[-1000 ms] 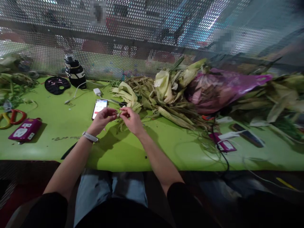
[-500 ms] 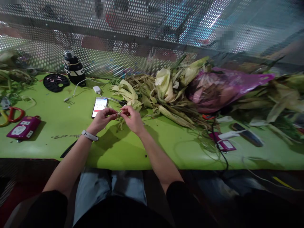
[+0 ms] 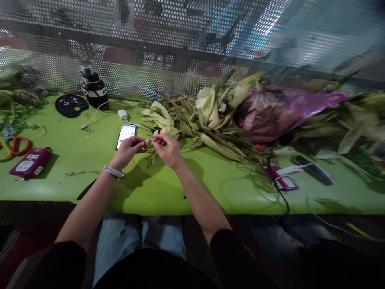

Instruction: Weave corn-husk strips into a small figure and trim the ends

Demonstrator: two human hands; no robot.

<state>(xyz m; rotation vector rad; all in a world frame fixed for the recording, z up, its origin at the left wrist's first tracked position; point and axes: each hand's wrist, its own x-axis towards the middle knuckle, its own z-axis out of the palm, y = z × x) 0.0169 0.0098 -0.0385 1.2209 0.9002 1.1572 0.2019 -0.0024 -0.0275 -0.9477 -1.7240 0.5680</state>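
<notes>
My left hand, with a pale watch band on the wrist, pinches a small pale piece that looks like corn husk. Facing it, my right hand has thumb and fingers closed at the right side of the same piece; what exactly lies between those fingertips is too small to make out. Thin greenish strands hang below the fingers. Just behind my left hand lies a lit phone showing a timer. A heap of dried corn husks spreads beyond my right hand.
On the green table, a purple power strip and red-handled scissors lie left. A black bottle stands behind a black palette-shaped tray. Rightward are a pink plastic bag, another purple power strip and a dark phone.
My fingertips have shifted slightly around the small piece, and a little more of its pale surface shows between the hands. The things on the table have stayed put.
</notes>
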